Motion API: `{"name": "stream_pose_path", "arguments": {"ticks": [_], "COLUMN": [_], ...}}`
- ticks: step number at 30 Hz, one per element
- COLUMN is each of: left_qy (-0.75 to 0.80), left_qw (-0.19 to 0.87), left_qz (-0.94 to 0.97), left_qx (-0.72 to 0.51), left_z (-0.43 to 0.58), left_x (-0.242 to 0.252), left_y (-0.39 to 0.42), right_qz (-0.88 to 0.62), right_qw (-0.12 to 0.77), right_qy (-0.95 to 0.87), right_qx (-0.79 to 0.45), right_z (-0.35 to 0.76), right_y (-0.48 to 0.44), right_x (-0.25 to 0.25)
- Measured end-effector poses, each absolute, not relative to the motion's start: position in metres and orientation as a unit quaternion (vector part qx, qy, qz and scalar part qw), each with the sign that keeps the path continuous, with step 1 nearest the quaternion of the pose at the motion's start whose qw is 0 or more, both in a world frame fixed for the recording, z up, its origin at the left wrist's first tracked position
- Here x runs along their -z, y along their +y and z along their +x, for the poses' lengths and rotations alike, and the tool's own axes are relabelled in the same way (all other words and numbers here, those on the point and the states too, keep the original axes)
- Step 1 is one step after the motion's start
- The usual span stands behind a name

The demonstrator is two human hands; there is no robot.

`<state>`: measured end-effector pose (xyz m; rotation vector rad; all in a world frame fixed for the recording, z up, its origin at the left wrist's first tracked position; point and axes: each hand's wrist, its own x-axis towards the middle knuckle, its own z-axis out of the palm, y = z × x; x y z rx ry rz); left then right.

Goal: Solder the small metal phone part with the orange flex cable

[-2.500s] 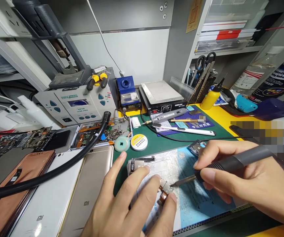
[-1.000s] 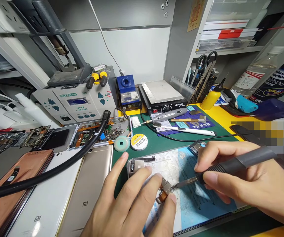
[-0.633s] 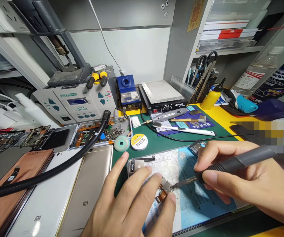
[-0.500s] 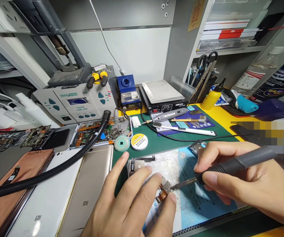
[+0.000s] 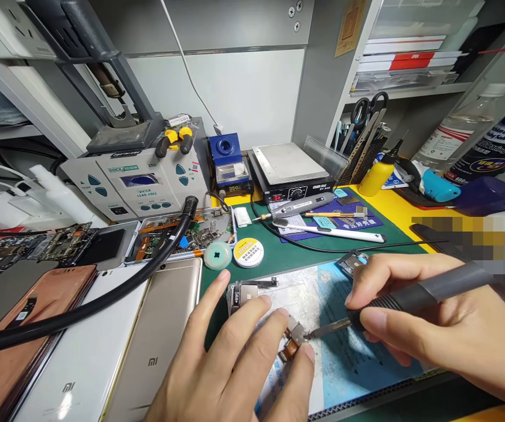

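Compared with the earliest picture, little has moved: the left hand [image 5: 239,363] and the right hand [image 5: 437,328] keep nearly the same places, though the small metal-and-copper flex part [image 5: 297,334] looks slightly turned and the soldering iron [image 5: 432,286] sits a touch lower. The part lies on a blue-and-white printed sheet [image 5: 358,360], between the left hand's fingertips and the iron's slim, dark metal tip, which meets its right corner. The left fingers are spread apart over the sheet, the nearest two at the part's edges; the right fingers are clamped round the iron's ribbed, matte black grip. Beyond the hands, an open grey tray [image 5: 222,220] holds green circuit boards, orange flex strips and a blue piece, with a thick, smooth black hose [image 5: 156,264] crossing over it. Beside it sit a round tin [image 5: 248,253] with a yellow-and-white label and a translucent pale-green disc [image 5: 217,256]. A black mesh holder [image 5: 350,170] contains scissors [image 5: 361,112] and metal tweezers; a capped clear plastic bottle [image 5: 454,138] stands to its right. Glossy white [image 5: 85,346] and satin gold phone backs [image 5: 164,322] lie at left.
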<state>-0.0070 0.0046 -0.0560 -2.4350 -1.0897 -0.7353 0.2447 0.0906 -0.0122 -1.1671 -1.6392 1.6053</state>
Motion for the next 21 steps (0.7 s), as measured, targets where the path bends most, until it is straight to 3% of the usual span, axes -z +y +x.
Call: {"name": "stream_pose_path", "arguments": {"ticks": [21], "left_qy": [-0.382], "left_qw": [0.186], "left_qz": [-0.870], "left_qx": [0.251], "left_z": [-0.008], "left_x": [0.055], "left_y": [0.006], "right_qz": [-0.389], "right_qw": [0.323], "right_qy": [-0.666], "right_qx": [-0.548], "right_z": [0.244], "right_y": [0.095], "right_x": [0.019]}}
